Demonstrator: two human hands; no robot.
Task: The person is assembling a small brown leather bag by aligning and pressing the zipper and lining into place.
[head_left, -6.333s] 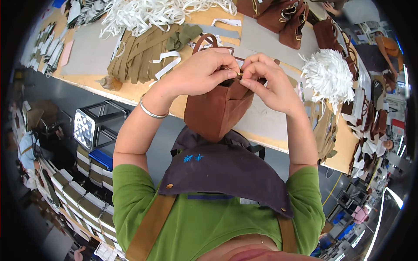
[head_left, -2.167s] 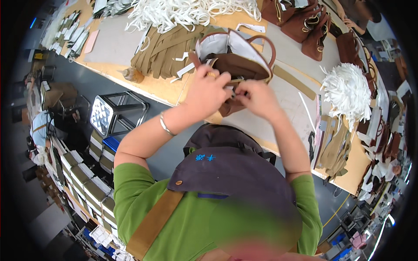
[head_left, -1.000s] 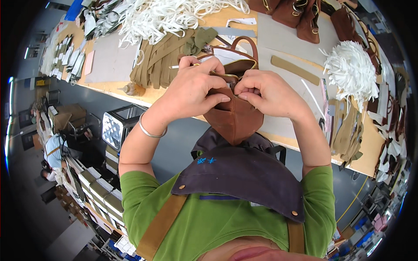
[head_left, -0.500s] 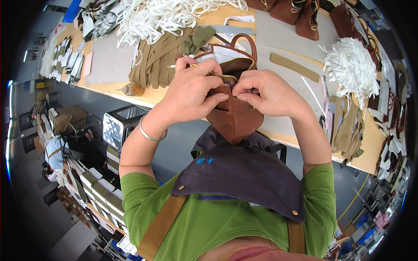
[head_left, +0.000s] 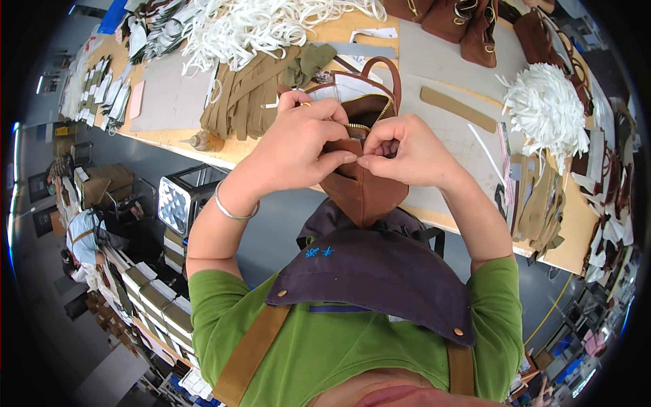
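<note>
At the near edge of the worktable (head_left: 569, 247), middle stretch: one brown zip-top handbag (head_left: 366, 193), upright but tilted, its lower corner jutting past the edge above a dark apron (head_left: 380, 271). Mouth open; gold-toothed zipper (head_left: 388, 108) parted; pale lining showing; one looped handle (head_left: 395, 76) standing on the side away from the wearer. Whether the base touches the table cannot be told.

Left hand (head_left: 305, 142), bangle at wrist: thumb laid against the outside of the bag's upper rim, other fingers bent over the top beside the zipper teeth; grip narrow, rim between. Some fingertips hidden.

Right hand (head_left: 410, 152): thumb tip on the same rim, just beside the left thumb; forefinger closing toward it, remaining fingers curled above the mouth; grip narrow, rim pinched. The handbag's body hangs directly below both thumbs.

Left of the bag: olive-brown fabric strips (head_left: 237, 102), stacked; squat nozzle bottle (head_left: 203, 141), at the near edge. Toward the far edge: heap of white strips (head_left: 251, 34); further brown handbags (head_left: 478, 41). Toward the right edge: flat tan strip (head_left: 458, 108); bundle of white strips (head_left: 548, 112).
</note>
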